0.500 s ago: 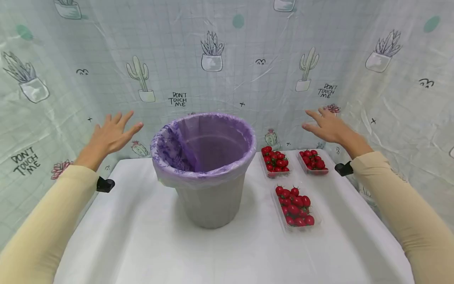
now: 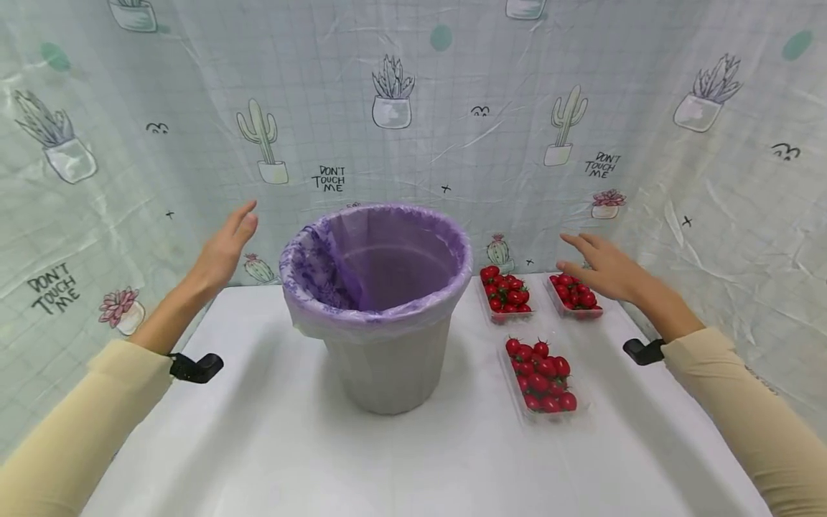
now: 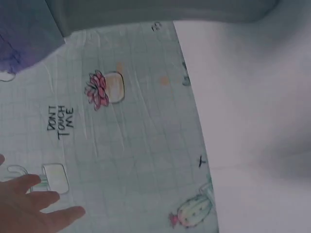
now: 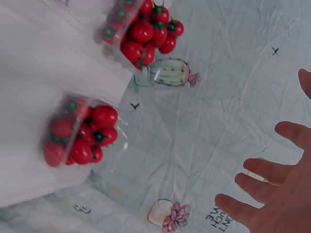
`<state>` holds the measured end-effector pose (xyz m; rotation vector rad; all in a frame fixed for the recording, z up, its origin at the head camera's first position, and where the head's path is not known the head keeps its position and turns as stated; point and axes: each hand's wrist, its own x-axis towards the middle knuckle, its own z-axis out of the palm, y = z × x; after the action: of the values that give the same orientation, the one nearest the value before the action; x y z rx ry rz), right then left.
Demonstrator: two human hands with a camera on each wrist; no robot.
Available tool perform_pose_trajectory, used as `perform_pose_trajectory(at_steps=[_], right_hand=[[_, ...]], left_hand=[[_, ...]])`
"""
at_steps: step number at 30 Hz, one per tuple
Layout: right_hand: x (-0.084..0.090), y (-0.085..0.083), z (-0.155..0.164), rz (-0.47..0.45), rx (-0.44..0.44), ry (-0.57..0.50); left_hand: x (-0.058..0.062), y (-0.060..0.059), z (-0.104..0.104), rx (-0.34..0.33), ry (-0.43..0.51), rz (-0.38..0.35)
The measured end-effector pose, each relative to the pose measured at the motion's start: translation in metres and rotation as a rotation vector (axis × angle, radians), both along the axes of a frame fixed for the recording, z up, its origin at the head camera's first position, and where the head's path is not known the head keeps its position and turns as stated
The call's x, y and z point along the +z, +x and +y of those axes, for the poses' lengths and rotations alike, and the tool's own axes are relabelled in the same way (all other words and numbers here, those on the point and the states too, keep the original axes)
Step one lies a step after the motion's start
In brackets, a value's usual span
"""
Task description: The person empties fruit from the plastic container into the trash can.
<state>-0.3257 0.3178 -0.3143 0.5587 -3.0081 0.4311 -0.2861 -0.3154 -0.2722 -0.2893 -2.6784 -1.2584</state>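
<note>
My left hand (image 2: 221,250) is held up in the air left of the bin, fingers extended and holding nothing. In the left wrist view its fingers (image 3: 41,199) are spread apart. On the other side, my right hand (image 2: 604,267) hovers near the far right tomato box, also with straight, spread fingers (image 4: 272,170) and nothing in it. Between the hands stands a grey bin (image 2: 394,366), lined with a purple-patterned bag (image 2: 381,321) folded over its rim. Right of it are three clear plastic boxes of small red tomatoes (image 2: 541,377), (image 2: 505,291), (image 2: 575,293).
Everything stands on a white table (image 2: 400,470). A pale curtain (image 2: 310,86) printed with potted cacti closes off the back and both sides. Black straps with small mounts (image 2: 197,368) sit on both wrists.
The left hand has turned so its fingers show more edge-on. My right hand has come down and slightly to the right. The view has shifted a little; bin and boxes have stayed put.
</note>
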Motion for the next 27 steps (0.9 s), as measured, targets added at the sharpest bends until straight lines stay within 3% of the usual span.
perform_pose_trajectory(at_steps=[6,10,14,19,27], right_hand=[[-0.025,0.019,-0.003,-0.028,0.041,-0.077],[-0.046,0.027,-0.001,-0.047,0.046,-0.097],[-0.068,0.034,0.004,-0.111,0.031,-0.151],[-0.092,0.041,0.008,-0.217,-0.003,-0.234],[-0.124,0.042,0.012,-0.357,-0.076,-0.365]], left_hand=[[-0.005,0.016,0.022,-0.143,0.399,-0.073],[-0.009,0.024,0.039,-0.199,0.568,-0.117],[-0.011,0.031,0.054,-0.226,0.633,-0.145],[-0.015,0.033,0.067,-0.224,0.669,-0.130],[-0.025,0.033,0.083,-0.204,0.684,-0.117]])
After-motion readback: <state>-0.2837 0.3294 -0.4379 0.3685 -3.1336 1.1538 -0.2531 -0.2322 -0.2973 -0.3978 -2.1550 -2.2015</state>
